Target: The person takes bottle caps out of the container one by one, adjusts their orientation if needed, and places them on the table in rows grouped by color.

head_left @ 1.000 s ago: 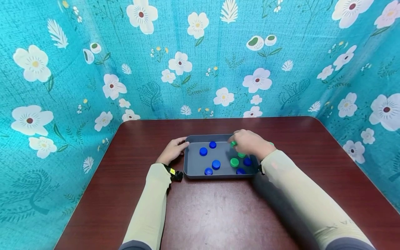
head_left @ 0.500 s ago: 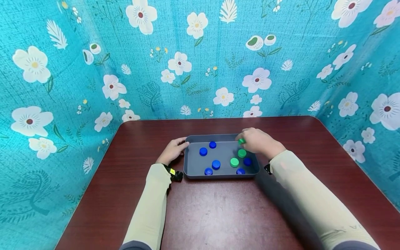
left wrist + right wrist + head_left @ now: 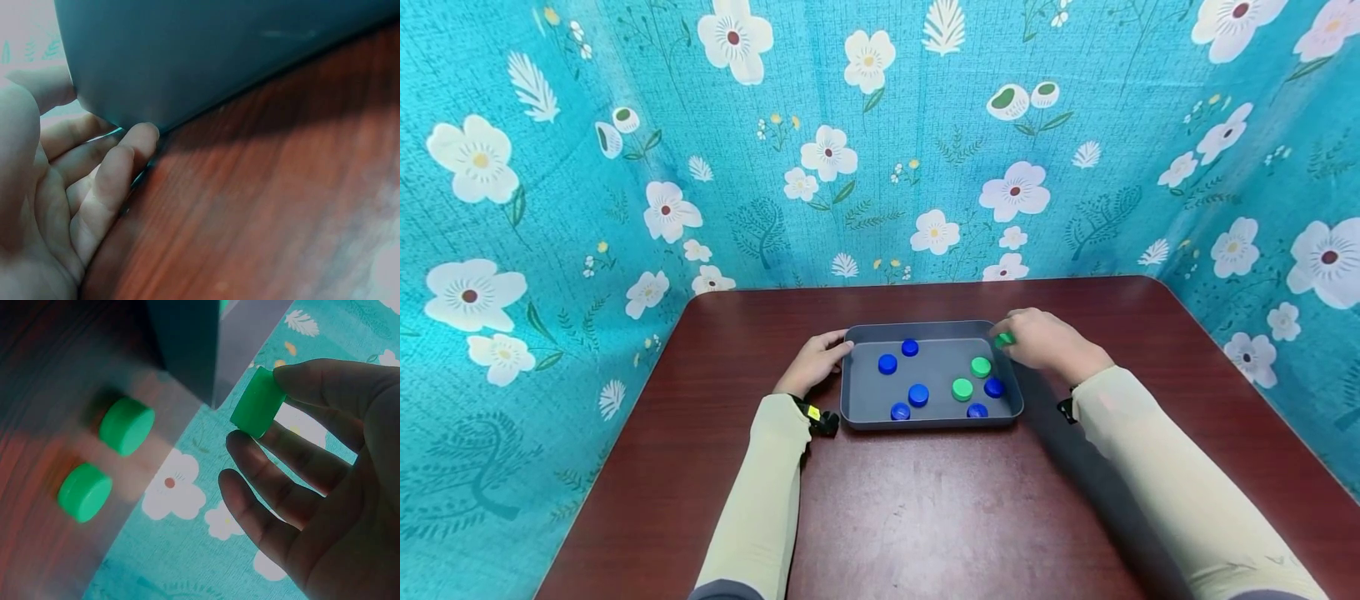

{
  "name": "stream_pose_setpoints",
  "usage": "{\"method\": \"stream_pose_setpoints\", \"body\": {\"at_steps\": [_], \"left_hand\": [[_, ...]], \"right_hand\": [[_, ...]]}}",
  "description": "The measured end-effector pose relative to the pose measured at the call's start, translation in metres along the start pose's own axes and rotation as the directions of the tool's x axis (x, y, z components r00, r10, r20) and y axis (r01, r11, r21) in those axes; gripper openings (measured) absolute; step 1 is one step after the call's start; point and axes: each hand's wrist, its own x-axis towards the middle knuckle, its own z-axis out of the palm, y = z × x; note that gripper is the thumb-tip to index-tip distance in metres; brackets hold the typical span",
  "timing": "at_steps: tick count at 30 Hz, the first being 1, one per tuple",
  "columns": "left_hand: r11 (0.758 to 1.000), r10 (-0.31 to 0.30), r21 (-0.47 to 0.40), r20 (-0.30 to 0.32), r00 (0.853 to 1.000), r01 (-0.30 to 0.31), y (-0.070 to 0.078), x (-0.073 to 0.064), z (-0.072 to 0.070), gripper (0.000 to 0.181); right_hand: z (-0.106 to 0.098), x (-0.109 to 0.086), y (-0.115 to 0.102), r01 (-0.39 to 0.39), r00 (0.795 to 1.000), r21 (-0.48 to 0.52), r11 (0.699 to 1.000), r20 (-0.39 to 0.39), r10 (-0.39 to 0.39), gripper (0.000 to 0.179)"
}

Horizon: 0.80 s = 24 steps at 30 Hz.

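A grey rectangular tray (image 3: 925,422) lies on the table with several blue bottle caps (image 3: 918,395) and two green bottle caps (image 3: 962,389) in it. At its left end my left hand (image 3: 815,364) grips the rim; in the left wrist view its fingers (image 3: 112,178) reach the tray's lower edge. My right hand (image 3: 1048,340) pinches another green cap (image 3: 259,402) between thumb and fingers, held up by the tray's right far corner. In the right wrist view, two more green caps (image 3: 127,426) sit on the table outside the tray; the right hand hides them in the head view.
The dark red-brown table (image 3: 910,517) extends around the tray on every side. Behind and beside it hangs a blue flowered cloth (image 3: 880,150). Black wrist straps (image 3: 824,422) sit at both cuffs.
My right hand has lifted the green cap out of the tray's far right part and carried it rightward to the right rim. The left hand stays in place on the tray.
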Motion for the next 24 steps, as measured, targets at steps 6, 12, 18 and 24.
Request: {"method": "stream_pose_setpoints", "body": {"at_steps": [6, 12, 18, 24], "left_hand": [[1.000, 0.005, 0.009, 0.001, 1.000, -0.005, -0.001, 0.001, 0.000, 0.045], [1.000, 0.002, 0.005, -0.003, 1.000, -0.002, -0.001, 0.002, 0.000, 0.045], [1.000, 0.006, 0.007, 0.001, 1.000, -0.006, 0.001, 0.000, 0.000, 0.044], [1.000, 0.001, 0.005, 0.001, 1.000, -0.001, 0.000, 0.000, 0.000, 0.045]], "right_hand": [[-0.001, -0.006, 0.011, -0.039, 0.999, 0.004, 0.999, 0.003, 0.039, 0.034], [-0.001, -0.010, 0.019, -0.068, 0.998, 0.010, 0.998, 0.011, 0.067, 0.036], [0.001, -0.011, 0.027, -0.124, 0.992, 0.006, 0.992, 0.009, 0.124, 0.035], [0.004, -0.015, 0.034, -0.137, 0.991, 0.012, 0.990, 0.008, 0.137, 0.033]]}}
